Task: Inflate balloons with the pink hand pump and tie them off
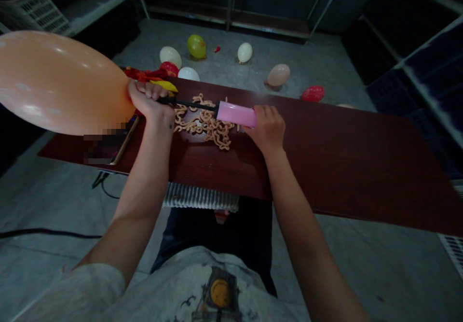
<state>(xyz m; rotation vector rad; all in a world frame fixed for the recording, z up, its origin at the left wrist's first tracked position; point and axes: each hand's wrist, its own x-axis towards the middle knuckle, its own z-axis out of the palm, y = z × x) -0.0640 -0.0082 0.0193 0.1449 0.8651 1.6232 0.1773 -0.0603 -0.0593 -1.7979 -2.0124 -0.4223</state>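
My left hand (pixel 150 104) is closed around the neck of a large inflated peach balloon (pixel 58 83), pinching it onto the black nozzle of a hand pump. My right hand (pixel 266 128) grips the end of the pink pump (pixel 236 114), which lies level above the dark red table (pixel 343 158). A black rod runs from the pink barrel to my left hand. Under the pump sits a heap of uninflated peach balloons (pixel 208 125) on the tabletop.
Red and yellow uninflated balloons (pixel 152 77) lie at the table's far left edge. Several inflated balloons rest on the grey floor beyond: white (pixel 244 52), green (pixel 196 46), peach (pixel 278 75), red (pixel 313 93). Metal shelving lines the walls. A black cable (pixel 47 233) crosses the floor at left.
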